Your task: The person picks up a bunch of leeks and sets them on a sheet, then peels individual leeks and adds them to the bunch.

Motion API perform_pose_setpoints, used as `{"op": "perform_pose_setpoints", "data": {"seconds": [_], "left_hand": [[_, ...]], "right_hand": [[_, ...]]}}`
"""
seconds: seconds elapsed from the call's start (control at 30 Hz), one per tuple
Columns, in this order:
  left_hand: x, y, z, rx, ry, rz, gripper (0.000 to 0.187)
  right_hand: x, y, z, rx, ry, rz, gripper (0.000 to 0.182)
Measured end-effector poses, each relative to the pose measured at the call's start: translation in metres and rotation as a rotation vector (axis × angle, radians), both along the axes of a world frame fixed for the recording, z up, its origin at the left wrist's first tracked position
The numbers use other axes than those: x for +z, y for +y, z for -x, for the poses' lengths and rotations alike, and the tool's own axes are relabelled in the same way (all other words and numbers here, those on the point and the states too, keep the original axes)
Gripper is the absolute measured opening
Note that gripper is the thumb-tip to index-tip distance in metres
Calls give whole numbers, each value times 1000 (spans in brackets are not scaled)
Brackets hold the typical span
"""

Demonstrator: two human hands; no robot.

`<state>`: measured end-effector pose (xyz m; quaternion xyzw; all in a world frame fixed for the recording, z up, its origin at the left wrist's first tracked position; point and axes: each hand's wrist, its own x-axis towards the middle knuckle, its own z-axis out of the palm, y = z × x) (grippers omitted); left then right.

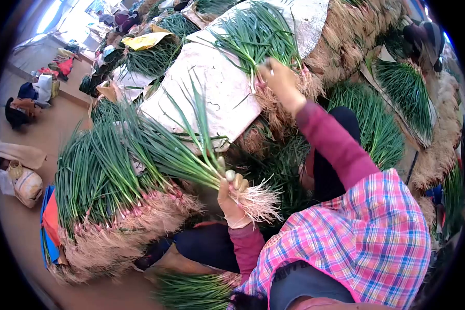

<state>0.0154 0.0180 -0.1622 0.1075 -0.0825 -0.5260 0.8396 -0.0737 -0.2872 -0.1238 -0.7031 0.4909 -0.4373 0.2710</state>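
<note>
My left hand (234, 200), in a pale glove, is closed around a small bunch of spring onions (191, 164). Their green leaves point up and left, and the pale roots (259, 201) stick out to the right of my fist. Farther forward, my gloved right hand (281, 82) is at the stem end of a loose pile of spring onions (256, 36) on a white sheet (201, 85). Its fingers are curled and slightly blurred against the stems; what they pinch, if anything, is hidden.
Left of my left hand lies a large row of spring onions (101, 175) with roots toward me. More bunches lie on the right (367, 121) and below (194, 292). Root masses (354, 46) border the white sheet. Bags (28, 186) stand on the floor (62, 121) at left.
</note>
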Motion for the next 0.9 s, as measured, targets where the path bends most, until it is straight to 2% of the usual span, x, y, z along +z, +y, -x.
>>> {"op": "perform_pose_setpoints", "data": {"seconds": [0.03, 0.07, 0.13, 0.17, 0.2, 0.27, 0.3, 0.33, 0.4, 0.43, 0.47, 0.53, 0.57, 0.6, 0.67, 0.7, 0.73, 0.8, 0.83, 0.87, 0.9], "left_hand": [[-3, -2, 0, -5, 20, 68, 57], [-6, -3, -1, -8, 37, 139, 54], [-7, -4, -2, -4, 0, 120, 47], [-9, -9, -5, 16, -30, 114, 40], [-17, -14, -10, 40, -104, 54, 28], [-5, -17, -1, 152, -221, -331, 27], [-24, -19, -7, 110, -289, -364, 28], [-18, -16, -6, 45, -318, -492, 23], [-38, -27, -5, 54, -286, -507, 20], [-48, -22, -10, 45, -302, -524, 19], [-58, -22, -11, 81, -325, -545, 18], [-39, -21, -1, 86, -278, -576, 17], [-42, -19, -6, 51, -313, -512, 17], [-46, -17, -7, 55, -308, -510, 17], [-49, -17, -10, 39, -135, -370, 19], [-41, -15, -8, 15, -63, -340, 17], [-38, -9, -6, 21, -62, -341, 17], [-33, -7, -10, -50, -16, -281, 18], [-47, -7, -13, -61, -39, -243, 25], [-50, -10, -16, -119, -1, -227, 37], [-53, -10, -14, -128, 2, -226, 37]], "right_hand": [[-7, -33, -9, 6, -25, -289, 30], [-16, -50, -12, 122, -11, -354, 28], [-15, -47, -24, 183, -18, -465, 24], [-1, -26, -25, 223, 31, -340, 20], [-4, -8, -26, 355, -170, -550, 18], [-14, 56, -20, 572, -434, -633, 17], [-35, 83, -20, 760, -464, -658, 19], [-76, 106, -34, 785, -496, -619, 22], [-72, 150, -33, 724, -630, -894, 20], [-82, 146, -37, 676, -470, -804, 17], [-75, 148, -40, 626, -495, -818, 13], [-71, 154, -40, 498, -89, -480, 14], [-79, 156, -41, 441, 89, 78, 20], [-85, 155, -40, 445, 93, 80, 20], [-96, 140, -39, 589, -913, -1094, 22], [-119, 122, -39, 668, -1404, -1416, 23], [-133, 112, -38, 752, -1511, -1450, 22], [-90, 132, -44, 606, -962, -1345, 20], [-86, 143, -44, 776, -927, -1364, 22], [-88, 153, -51, 995, -1048, -1328, 39], [-88, 153, -48, 985, -1049, -1324, 39]]}}
